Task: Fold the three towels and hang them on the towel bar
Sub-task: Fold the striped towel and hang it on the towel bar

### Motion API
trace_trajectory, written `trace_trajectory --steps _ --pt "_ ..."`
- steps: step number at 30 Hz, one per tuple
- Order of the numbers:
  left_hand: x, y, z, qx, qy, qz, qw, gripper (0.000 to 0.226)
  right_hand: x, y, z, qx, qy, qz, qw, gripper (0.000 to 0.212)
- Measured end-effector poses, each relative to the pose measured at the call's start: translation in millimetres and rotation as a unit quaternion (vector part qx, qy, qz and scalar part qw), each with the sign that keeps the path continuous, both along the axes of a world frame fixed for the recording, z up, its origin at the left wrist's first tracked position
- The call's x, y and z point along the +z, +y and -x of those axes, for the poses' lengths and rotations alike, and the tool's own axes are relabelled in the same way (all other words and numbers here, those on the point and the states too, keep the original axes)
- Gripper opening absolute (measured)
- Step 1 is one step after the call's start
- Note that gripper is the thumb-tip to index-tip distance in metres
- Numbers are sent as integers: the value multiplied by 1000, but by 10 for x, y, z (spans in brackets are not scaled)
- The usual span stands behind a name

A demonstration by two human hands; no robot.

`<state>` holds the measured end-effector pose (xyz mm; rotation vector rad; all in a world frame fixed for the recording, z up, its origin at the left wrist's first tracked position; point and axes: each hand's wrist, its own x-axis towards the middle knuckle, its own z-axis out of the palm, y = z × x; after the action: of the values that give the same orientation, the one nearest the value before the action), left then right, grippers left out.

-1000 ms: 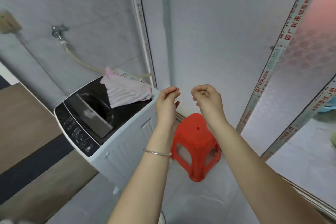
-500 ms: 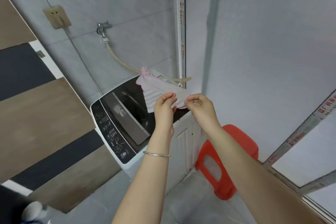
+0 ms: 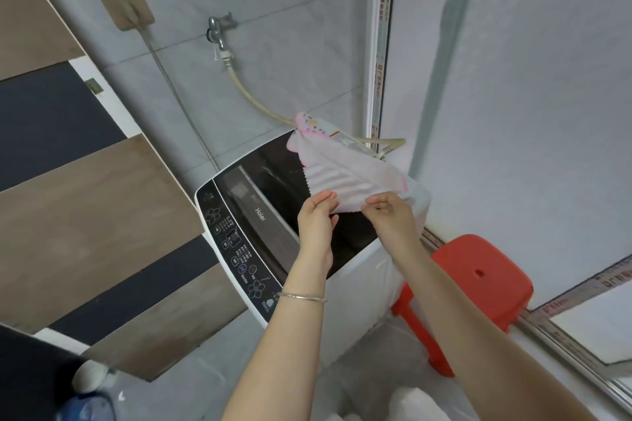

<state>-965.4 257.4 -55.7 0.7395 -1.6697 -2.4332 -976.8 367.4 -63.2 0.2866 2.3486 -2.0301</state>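
A pale pink striped towel (image 3: 345,173) lies in a heap on the dark lid of the washing machine (image 3: 273,219), its far end with a dotted pink patch near the wall. My left hand (image 3: 316,219) pinches the towel's near edge between thumb and fingers. My right hand (image 3: 391,212) pinches the same edge a little to the right. A thin bracelet sits on my left wrist. No towel bar shows in the head view.
A red plastic stool (image 3: 478,280) stands right of the washing machine. A tap (image 3: 219,29) with a beige hose and a wall socket (image 3: 124,3) are on the tiled wall. A sliding door frame (image 3: 379,44) runs up behind the machine. A shoe (image 3: 89,376) shows at lower left.
The view swung left toward the washing machine. Both hands, held up with nothing in them a second ago, reached forward and took the towel's near edge.
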Motion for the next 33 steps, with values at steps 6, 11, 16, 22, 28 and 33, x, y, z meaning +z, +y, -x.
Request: trace_trajectory --steps 6,11,16,22,28,33 --pt "-208 -136 322 14 -35 19 999 19 -142 -25 391 20 -12 -40 999 10" --pt "-409 -230 667 37 -79 36 996 21 -250 60 840 63 -38 -70 995 16" --pt "-547 -253 1004 63 -116 34 991 15 -347 150 1361 125 -71 -175 974 24" --pt "-697 -184 1269 96 -165 83 978 17 -486 269 1773 202 -93 -244 944 32" --pt "-767 -132 1357 115 -207 99 967 25 -585 290 1939 243 -126 -285 919 38" --pt "-754 -179 1412 75 -255 98 959 39 -610 167 1966 269 -132 -290 909 39"
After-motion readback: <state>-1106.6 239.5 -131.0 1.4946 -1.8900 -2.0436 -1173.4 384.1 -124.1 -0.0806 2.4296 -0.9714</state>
